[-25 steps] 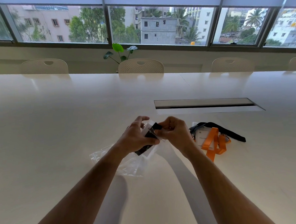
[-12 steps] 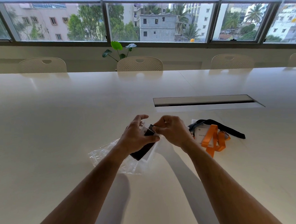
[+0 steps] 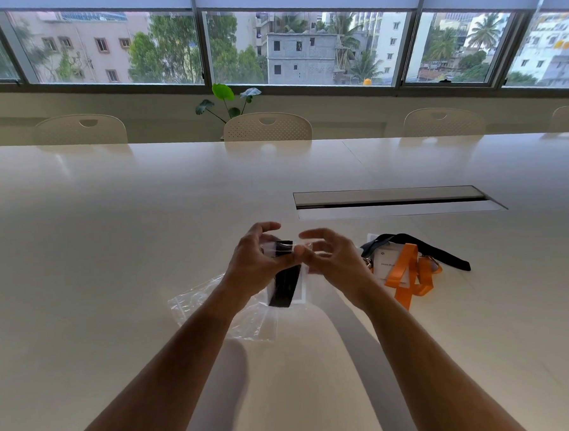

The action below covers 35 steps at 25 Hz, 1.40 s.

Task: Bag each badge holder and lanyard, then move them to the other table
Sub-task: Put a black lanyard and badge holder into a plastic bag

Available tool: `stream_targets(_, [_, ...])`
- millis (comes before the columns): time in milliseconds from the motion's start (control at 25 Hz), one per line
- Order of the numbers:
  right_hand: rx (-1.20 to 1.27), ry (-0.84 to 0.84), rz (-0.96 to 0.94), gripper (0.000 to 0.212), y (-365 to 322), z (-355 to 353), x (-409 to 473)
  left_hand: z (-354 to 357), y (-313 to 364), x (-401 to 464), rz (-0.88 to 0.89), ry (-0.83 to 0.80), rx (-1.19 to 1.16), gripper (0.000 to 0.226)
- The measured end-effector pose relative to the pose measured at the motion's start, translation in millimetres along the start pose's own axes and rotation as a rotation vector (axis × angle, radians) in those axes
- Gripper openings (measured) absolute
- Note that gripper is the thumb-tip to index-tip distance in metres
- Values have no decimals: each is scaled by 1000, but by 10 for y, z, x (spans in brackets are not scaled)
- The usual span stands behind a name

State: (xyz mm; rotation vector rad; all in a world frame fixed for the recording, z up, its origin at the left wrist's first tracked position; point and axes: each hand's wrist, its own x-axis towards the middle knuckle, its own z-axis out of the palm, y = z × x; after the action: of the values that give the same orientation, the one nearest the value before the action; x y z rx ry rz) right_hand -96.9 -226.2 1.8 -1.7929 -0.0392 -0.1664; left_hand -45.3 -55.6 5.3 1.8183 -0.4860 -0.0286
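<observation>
Bagged lanyard (black) between hands

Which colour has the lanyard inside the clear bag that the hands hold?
Black: the lanyard in the clear bag, seen in the head view.

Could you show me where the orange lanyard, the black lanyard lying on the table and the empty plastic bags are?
orange lanyard (image 3: 408,268): head view, on its upper strap.
black lanyard (image 3: 443,253): head view, on the strap's right stretch.
plastic bags (image 3: 198,299): head view, on the crinkled left part.
</observation>
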Motion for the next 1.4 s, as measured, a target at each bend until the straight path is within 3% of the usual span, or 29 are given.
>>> stream_targets(160, [179, 26, 8, 31, 138, 5, 1, -25, 9, -38, -29, -3, -78, 87])
stream_targets(280, [246, 91, 6, 14, 142, -8, 5, -75, -20, -54, -82, -52, -225, 78])
stream_targets(560, [229, 196, -56, 18, 79, 98, -4, -61, 17, -85, -123, 45, -434, 54])
stream_targets(720, [207, 71, -8, 33, 147, 107, -53, -91, 28, -93, -124, 86, -490, 50])
stream_targets(840, [250, 42, -32, 23, 198, 130, -71, -70, 27, -115, -123, 91, -464, 46])
stream_targets(1040, [300, 176, -31, 13, 164, 163, -72, -51, -22, -161, -206, -69, -555, 60])
stream_targets(1280, [264, 151, 2, 20, 134, 143, -113, -53, -56, -224, -219, -54, -447, 24])
stream_targets(1400, [264, 122, -2, 27, 133, 188, -143, -68, -66, -239, -240, -42, -483, 19])
